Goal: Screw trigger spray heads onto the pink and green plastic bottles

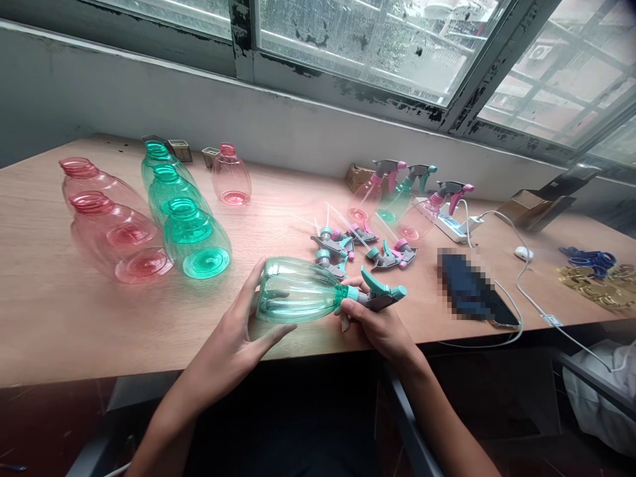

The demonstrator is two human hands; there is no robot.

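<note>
A clear green spray bottle (298, 291) lies sideways between my hands above the table's front edge, its base to the left. My left hand (243, 331) is wrapped around the base end, thumb below and fingers behind. At the neck, my right hand (370, 321) grips the teal collar of the trigger sprayer (382, 291), which sits on the bottle's mouth with its nozzle to the right. Just behind are several loose trigger sprayers (335, 248) with teal or pink parts and thin tubes.
Open-topped pink bottles (119, 232) and green bottles (196, 238) stand at left, one pink bottle (232, 175) farther back. Three bottles with sprayers (368, 199) stand at back right. A phone (472, 291), white cable (521, 265), power strip (452, 228) and blue scissors (591, 260) lie at right.
</note>
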